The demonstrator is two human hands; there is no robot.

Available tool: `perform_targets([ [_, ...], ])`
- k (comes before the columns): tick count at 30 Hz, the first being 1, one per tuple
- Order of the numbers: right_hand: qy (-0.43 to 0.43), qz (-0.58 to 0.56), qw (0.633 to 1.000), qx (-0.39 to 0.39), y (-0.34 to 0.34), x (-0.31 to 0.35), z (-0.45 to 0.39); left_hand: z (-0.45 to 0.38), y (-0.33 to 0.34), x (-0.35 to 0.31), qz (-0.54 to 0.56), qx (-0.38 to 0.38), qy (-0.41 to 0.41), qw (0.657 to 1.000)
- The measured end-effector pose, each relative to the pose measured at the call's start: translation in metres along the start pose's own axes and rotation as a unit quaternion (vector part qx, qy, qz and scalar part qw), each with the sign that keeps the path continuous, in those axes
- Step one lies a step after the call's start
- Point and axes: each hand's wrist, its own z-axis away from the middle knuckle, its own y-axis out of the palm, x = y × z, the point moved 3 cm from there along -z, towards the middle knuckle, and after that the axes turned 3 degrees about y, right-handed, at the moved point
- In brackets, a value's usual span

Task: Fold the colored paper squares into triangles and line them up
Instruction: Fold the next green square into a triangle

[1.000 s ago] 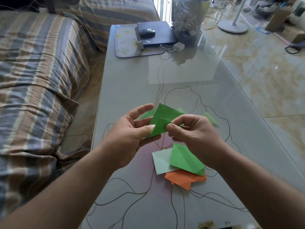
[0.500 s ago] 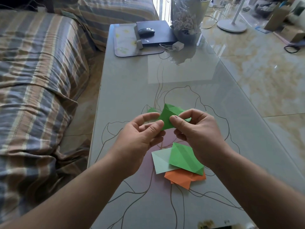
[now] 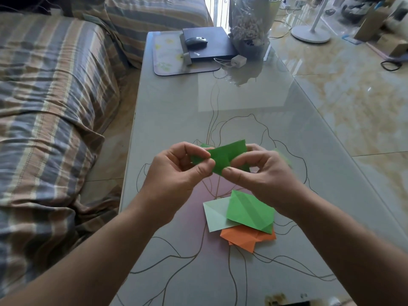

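Above the table's middle I hold a green paper (image 3: 225, 155) between both hands. My left hand (image 3: 176, 173) pinches its left part with thumb and forefinger. My right hand (image 3: 262, 173) pinches its lower right part the same way. Below my hands, on the glass table (image 3: 172, 107), lies a small pile: a creased green square (image 3: 249, 210) on top, a pale green sheet (image 3: 215, 215) under its left side and an orange folded paper (image 3: 245, 238) beneath. A pale green paper (image 3: 284, 157) behind my right hand is blurred and mostly hidden.
At the table's far end lie a mat (image 3: 167, 56), a black box (image 3: 209, 44) with a mouse (image 3: 196, 41), a white charger (image 3: 238, 61) and a wrapped bouquet (image 3: 249, 25). A striped sofa (image 3: 48, 96) runs along the left. A fan base (image 3: 310, 36) stands on the floor.
The green paper has been turned and now lies wider between my hands. Both hands have shifted their pinch on it. The pile on the table has not moved.
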Motion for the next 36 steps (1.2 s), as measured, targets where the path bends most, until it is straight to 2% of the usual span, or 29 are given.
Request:
perform_targets([
  [3, 0.025, -0.050, 0.998, 0.016, -0.005, 0.001, 0.001, 0.002, 0.001, -0.002, -0.079, 0.023, 0.019, 0.996],
  [12, 0.109, -0.151, 0.981, 0.048, 0.001, -0.005, 0.000, 0.005, 0.006, -0.001, -0.082, -0.002, -0.021, 0.996],
  [17, 0.109, -0.156, 0.980, 0.059, 0.007, -0.006, 0.002, 0.007, 0.009, 0.001, -0.074, -0.016, -0.046, 0.996],
  [20, 0.111, -0.157, 0.980, 0.040, 0.008, -0.007, 0.003, 0.008, 0.011, 0.004, -0.051, -0.024, -0.062, 0.996],
  [28, 0.078, -0.128, 0.989, -0.019, 0.006, -0.010, -0.001, 0.006, 0.010, 0.005, 0.108, -0.035, -0.117, 0.987],
  [33, 0.058, -0.154, 0.986, -0.006, 0.006, -0.008, 0.000, 0.004, 0.006, 0.002, 0.109, -0.035, -0.110, 0.987],
  [36, 0.031, -0.117, 0.993, 0.000, 0.006, -0.006, 0.000, 0.005, 0.005, 0.000, 0.049, -0.025, -0.084, 0.995],
])
